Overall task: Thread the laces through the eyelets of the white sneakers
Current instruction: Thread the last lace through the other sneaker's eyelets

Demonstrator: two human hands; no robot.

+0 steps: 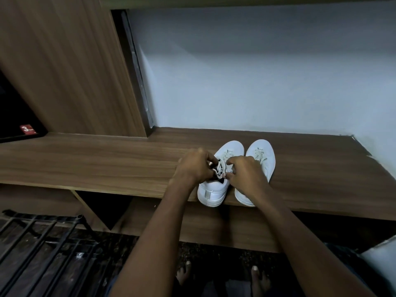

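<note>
Two white sneakers stand side by side on a wooden shelf (107,166), toes pointing away from me. The left sneaker (214,191) has its heel at the shelf's front edge, and its pale lace (220,166) crosses the upper eyelets. My left hand (192,166) pinches the lace at the shoe's left side near the collar. My right hand (246,172) pinches the lace on the right side, fingers curled over the tongue. The right sneaker (261,155) stands untouched with its laces threaded near the toe; my right wrist hides part of it.
A white wall (257,71) backs the shelf, and a wooden cabinet panel (64,61) rises at the left. A black metal rack (42,243) stands at the lower left on the dark floor. My bare feet (225,277) show below.
</note>
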